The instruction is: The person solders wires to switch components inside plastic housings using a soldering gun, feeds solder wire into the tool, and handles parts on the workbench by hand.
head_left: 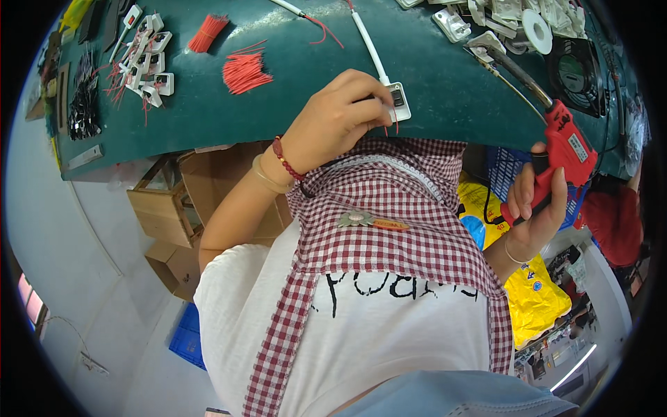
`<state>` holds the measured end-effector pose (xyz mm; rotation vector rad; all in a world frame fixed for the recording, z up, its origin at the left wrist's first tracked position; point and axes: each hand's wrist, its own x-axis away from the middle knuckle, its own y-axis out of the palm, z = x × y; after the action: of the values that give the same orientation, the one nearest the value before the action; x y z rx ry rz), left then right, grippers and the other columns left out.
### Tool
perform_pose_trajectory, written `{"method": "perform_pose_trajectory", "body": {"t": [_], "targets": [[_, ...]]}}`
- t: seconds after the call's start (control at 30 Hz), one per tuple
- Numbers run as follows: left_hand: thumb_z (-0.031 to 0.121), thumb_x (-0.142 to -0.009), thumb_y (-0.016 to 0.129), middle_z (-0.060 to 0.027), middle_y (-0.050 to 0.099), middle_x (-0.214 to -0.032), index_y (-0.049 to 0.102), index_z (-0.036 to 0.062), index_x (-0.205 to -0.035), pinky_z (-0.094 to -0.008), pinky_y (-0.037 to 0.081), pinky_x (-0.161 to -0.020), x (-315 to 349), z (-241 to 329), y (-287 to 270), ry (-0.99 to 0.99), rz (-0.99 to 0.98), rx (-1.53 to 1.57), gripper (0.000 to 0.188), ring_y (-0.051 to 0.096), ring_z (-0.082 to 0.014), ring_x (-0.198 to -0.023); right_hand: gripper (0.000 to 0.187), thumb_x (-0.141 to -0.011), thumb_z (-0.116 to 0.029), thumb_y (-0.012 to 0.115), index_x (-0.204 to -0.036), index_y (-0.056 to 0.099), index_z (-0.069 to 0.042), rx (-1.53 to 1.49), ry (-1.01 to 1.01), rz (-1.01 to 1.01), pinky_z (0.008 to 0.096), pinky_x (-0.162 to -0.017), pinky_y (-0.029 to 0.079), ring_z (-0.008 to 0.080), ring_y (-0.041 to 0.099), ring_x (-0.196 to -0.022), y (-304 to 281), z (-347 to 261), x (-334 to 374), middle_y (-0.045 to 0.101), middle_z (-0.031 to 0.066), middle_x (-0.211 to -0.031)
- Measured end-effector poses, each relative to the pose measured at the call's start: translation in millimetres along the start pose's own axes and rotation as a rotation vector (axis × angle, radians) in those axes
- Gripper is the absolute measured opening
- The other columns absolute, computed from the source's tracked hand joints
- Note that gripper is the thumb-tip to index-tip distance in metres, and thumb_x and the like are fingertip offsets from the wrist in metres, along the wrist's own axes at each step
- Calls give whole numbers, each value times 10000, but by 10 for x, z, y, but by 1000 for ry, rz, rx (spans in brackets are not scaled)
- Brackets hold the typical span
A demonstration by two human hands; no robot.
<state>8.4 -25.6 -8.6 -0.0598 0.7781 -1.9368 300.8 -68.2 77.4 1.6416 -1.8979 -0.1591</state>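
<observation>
At the near edge of the green table, my left hand [347, 108] is closed, its fingertips pinched against a small white plastic housing [403, 112] with a black part inside. Thin red wire [397, 126] shows at the fingertips and hangs past the housing; the fingers partly hide the grip. A white tube [368, 43] runs from the housing toward the far side. My right hand [535, 198] is wrapped around the handle of a red soldering gun [570, 149], held off to the right with its metal barrel pointing up and left over the table.
Two bundles of short red wires [246, 71] lie left of my hand. Farther left are wired white housings [149, 62] and black wires [85, 97]. White plastic parts [500, 14], a solder reel [537, 31] and a black fan [577, 76] crowd the right. Below stands a blue basket [504, 167].
</observation>
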Motion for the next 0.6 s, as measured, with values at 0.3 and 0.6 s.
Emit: {"method": "perform_pose_trajectory", "body": {"t": [0.3,0.6], "targets": [[11,-827,642,-28,607,-840,600,-16,-873,-207,479,-627,-4,45,143,-497,236,359,68,619,-86,-738,420,-972,-307,440,-1178,417,58,223,-21,-2,181,-327,307,59,330,-338,79,-35,144,444,44,-541],[21,-715,639,-51,577,-961,548,1,-726,-277,482,-584,-35,89,109,-329,304,100,94,576,-184,-718,488,-860,-338,540,-1097,470,83,419,92,35,212,-345,342,91,367,-335,217,-24,262,466,65,-493]]}}
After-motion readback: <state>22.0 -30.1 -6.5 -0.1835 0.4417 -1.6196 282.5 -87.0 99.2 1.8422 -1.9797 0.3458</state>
